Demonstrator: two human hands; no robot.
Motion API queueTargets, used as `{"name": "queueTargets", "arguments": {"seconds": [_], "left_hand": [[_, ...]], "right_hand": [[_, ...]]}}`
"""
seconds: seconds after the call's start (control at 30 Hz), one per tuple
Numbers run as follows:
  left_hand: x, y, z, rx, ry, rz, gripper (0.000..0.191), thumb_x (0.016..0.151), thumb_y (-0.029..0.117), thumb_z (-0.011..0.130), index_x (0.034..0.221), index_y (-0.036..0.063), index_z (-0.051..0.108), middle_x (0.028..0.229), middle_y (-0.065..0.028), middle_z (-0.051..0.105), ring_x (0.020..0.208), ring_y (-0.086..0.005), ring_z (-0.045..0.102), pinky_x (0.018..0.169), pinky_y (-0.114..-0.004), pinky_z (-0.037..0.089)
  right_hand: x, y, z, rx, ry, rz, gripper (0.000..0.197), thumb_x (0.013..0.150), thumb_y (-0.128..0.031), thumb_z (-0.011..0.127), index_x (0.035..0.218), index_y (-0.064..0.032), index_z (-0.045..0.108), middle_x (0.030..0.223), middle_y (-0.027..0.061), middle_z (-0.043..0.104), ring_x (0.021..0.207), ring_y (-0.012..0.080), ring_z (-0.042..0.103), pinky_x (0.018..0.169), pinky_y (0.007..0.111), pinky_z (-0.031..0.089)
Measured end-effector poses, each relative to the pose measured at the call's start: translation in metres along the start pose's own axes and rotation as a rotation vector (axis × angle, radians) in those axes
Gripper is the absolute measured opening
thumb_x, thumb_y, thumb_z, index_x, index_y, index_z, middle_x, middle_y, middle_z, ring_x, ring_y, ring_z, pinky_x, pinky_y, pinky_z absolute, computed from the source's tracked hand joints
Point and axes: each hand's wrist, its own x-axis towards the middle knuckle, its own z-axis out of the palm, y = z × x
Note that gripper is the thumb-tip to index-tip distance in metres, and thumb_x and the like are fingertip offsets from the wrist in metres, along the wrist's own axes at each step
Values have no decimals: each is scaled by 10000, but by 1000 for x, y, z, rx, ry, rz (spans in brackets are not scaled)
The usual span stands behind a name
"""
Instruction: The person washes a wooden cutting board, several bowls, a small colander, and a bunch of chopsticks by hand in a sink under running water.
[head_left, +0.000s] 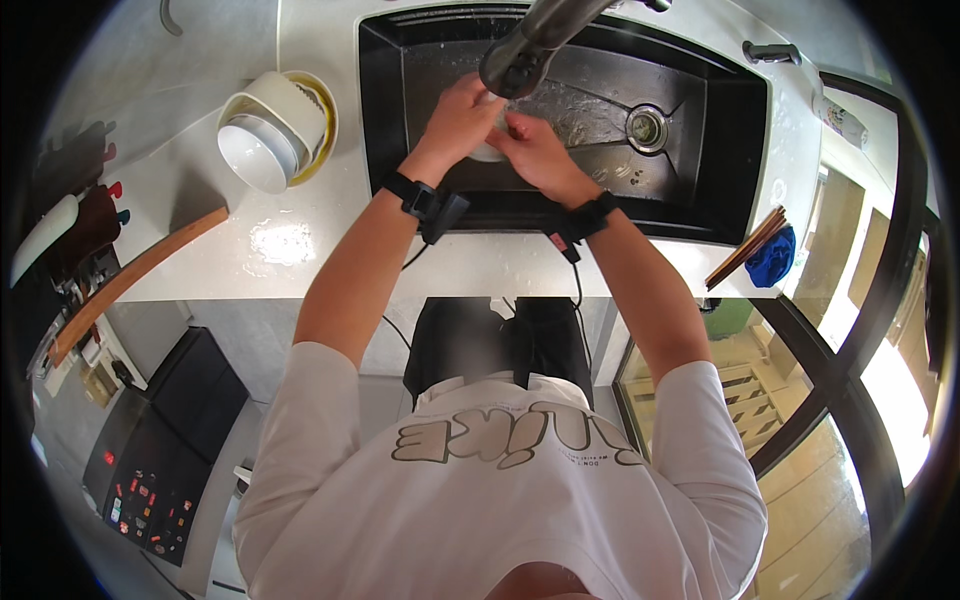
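Both hands are inside a black sink, beneath the dark grey faucet. My left hand grips a whitish, wet-looking item from its far left side. My right hand meets it from the right, with thumb and fingers on the same item. Fingers and faucet head hide most of it, so I cannot tell whether it is a dish or something else. A black band with a small device and cable circles each wrist. Right of my hands lies the metal drain, with wet bits in and around it.
Nested bowls and containers stand on the white countertop, left of the sink. Beyond them curves a wooden edge near a rack of utensils. Chopsticks and a blue cloth lie at the right. A dark handle stands behind.
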Motion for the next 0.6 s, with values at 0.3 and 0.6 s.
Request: {"name": "queueTargets", "arguments": {"seconds": [0.3, 0.6], "left_hand": [[-18, 22, -14, -523, 338, -265, 589, 1064, 226, 583, 1588, -5, 441, 1410, -217, 651, 1342, -380, 653, 1134, -471, 526], [-31, -3, -2, -567, 57, -476, 423, 1098, 284, 527, 1459, 68, 567, 1272, -125, 721, 1051, -243, 746, 835, -370, 614]], "right_hand": [[-4, -12, 5, -670, -29, -668, 534, 912, -108, 765, 1436, -87, 664, 1575, 102, 645, 1428, 305, 627, 1256, 510, 418], [-6, -29, -4, -907, -152, -173, 159, 1017, -204, 669, 1117, -101, 737, 1086, 190, 803, 1050, 368, 784, 1028, 511, 600]]}}
